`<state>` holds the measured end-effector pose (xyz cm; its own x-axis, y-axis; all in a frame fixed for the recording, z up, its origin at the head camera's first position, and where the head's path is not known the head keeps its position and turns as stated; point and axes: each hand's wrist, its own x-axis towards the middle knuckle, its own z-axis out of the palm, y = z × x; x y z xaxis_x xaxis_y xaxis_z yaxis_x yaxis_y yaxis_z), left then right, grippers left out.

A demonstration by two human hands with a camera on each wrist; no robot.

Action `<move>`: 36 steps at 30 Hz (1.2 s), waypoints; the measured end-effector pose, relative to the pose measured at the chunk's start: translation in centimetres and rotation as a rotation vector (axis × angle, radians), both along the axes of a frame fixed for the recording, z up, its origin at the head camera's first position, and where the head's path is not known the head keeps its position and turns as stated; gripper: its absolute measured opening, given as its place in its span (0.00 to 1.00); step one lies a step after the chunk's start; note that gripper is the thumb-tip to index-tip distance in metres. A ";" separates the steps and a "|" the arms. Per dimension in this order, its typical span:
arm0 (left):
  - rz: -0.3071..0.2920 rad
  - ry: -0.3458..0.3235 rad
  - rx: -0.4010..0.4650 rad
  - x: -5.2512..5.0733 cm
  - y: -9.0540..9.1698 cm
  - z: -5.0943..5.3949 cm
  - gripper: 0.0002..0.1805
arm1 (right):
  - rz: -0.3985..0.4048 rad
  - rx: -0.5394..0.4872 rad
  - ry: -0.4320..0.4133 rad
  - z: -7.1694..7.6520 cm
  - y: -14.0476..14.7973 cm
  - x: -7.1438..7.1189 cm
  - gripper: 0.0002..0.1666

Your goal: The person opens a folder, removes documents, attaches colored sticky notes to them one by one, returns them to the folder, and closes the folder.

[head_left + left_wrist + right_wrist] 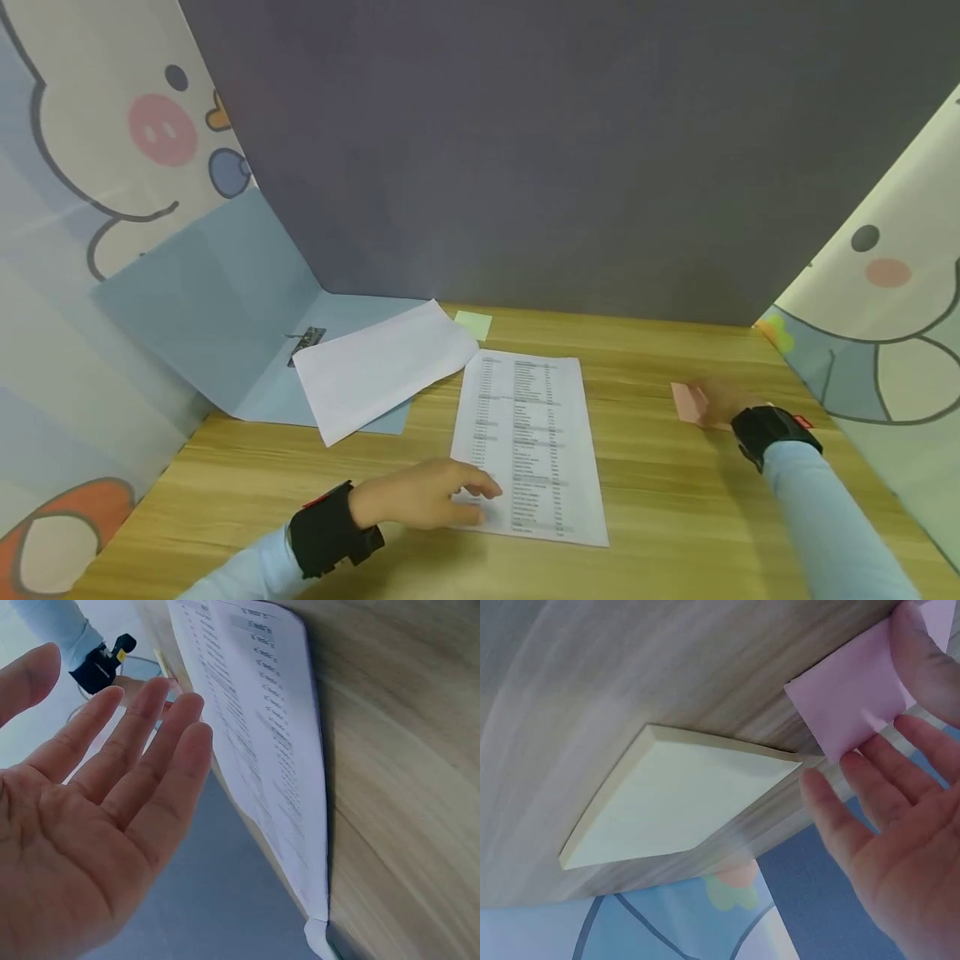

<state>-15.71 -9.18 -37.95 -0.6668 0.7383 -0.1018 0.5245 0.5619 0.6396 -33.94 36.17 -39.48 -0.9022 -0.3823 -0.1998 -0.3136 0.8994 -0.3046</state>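
My right hand (720, 402) is at the right side of the table and pinches a pink sticky note (844, 694) between thumb and fingers. Beside it in the right wrist view, a thick pale yellow sticky-note pad (675, 799) lies on the wood; the head view does not show that pad. My left hand (423, 493) hovers by the lower left part of a printed sheet (525, 442). Its fingers are loosely bent and apart, and its palm (67, 855) holds nothing. The sheet carries columns of text with grey bands.
A blue folder (225, 292) with a metal clip (306, 343) stands spread at the left. Across it lies a blank white sheet (386, 362), overhanging the folder's edge. A small pale green note (474, 324) is behind the printed sheet. A grey panel (525, 167) rises at the back.
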 end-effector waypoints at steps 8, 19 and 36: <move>0.067 -0.021 -0.019 0.0 -0.3 -0.5 0.19 | 0.000 0.034 0.144 -0.6 0.1 -0.6 0.46; 0.086 0.030 -0.090 0.2 0.4 -0.6 0.19 | -0.060 -0.111 0.205 -0.3 -1.3 0.3 0.21; 0.359 0.023 0.100 -2.7 2.2 -0.4 0.24 | -0.028 -0.547 0.022 3.8 -12.4 5.3 0.21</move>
